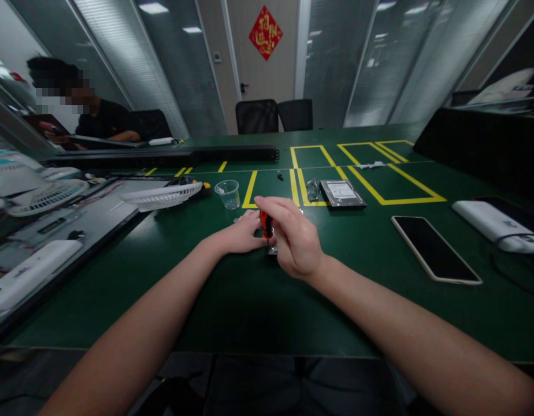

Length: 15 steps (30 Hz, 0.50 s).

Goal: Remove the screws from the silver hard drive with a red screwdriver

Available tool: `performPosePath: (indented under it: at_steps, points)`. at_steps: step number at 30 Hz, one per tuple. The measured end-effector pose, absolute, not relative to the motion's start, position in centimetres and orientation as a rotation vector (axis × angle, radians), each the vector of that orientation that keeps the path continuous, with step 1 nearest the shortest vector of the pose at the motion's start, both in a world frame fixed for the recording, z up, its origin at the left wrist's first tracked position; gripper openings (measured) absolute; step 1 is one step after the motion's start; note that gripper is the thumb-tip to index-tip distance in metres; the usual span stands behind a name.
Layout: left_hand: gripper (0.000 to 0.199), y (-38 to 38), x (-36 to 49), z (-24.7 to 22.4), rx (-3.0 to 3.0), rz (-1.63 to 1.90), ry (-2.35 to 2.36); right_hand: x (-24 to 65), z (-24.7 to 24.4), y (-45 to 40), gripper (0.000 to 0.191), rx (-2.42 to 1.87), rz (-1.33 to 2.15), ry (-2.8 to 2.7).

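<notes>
A red and black screwdriver [267, 224] stands upright in my right hand [298, 238], whose fingers are wrapped round its handle. Its tip points down at a small metallic part [272, 250] on the green table, mostly hidden under my hands. My left hand [244, 232] lies low beside the screwdriver, its fingers partly hidden, touching the small part. Just behind my left hand stands a clear plastic cup [228, 194]. A hard drive [342, 193] with a white label lies behind and to the right of my right hand, next to a small clear bag [312, 189].
A phone [436, 248] and a white power bank [496, 224] lie at the right. White fan grilles [163, 195], a large panel and a white device [35, 271] fill the left. A long black bar [171, 156] crosses the back. A person [106, 118] sits at the far left.
</notes>
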<state>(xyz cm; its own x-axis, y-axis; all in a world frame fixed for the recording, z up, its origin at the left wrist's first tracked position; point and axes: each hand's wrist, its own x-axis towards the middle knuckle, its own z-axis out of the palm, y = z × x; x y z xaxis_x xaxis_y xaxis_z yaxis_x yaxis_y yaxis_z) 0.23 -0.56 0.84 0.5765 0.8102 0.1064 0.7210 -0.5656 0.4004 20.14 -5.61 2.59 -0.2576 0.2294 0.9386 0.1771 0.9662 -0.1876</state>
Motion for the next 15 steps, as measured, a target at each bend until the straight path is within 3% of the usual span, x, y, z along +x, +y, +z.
performPosePath:
  at_steps: [15]
  points:
    - [0.034, -0.36, 0.04, 0.54, 2.495, 0.408, 1.217, 20.09, 2.62, -5.48, 0.049, -0.314, 0.034, -1.833]
